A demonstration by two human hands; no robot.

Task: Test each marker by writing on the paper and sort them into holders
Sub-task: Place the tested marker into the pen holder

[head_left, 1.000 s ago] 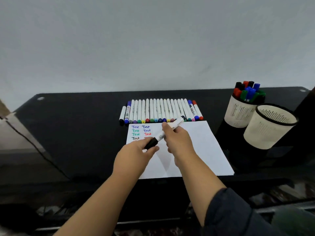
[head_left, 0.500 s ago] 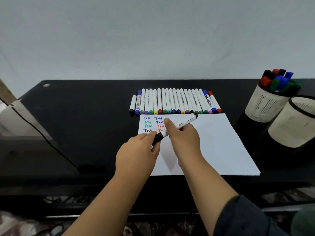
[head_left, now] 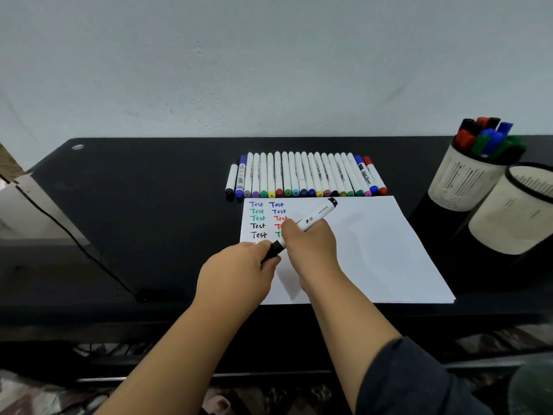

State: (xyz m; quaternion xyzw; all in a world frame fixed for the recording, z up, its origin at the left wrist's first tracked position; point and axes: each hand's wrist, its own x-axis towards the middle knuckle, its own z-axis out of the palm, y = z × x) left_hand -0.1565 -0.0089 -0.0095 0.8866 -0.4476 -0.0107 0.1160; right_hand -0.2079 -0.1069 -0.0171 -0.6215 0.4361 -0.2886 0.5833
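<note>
While both hands worked above the white paper sheet (head_left: 389, 250), the right hand (head_left: 311, 250) gripped the smooth white barrel of a cylindrical marker (head_left: 314, 218), and the left hand (head_left: 236, 277) pinched its black cap (head_left: 273, 250). The marker lay tilted over the handwritten "Test" words (head_left: 258, 218). A flat row of white markers (head_left: 305, 175) lay just beyond the sheet on the glossy black table (head_left: 134, 205). Two round, slotted cream holders stood at the right: the far holder (head_left: 460, 181) contained capped markers, beside the near holder (head_left: 511, 217).
</note>
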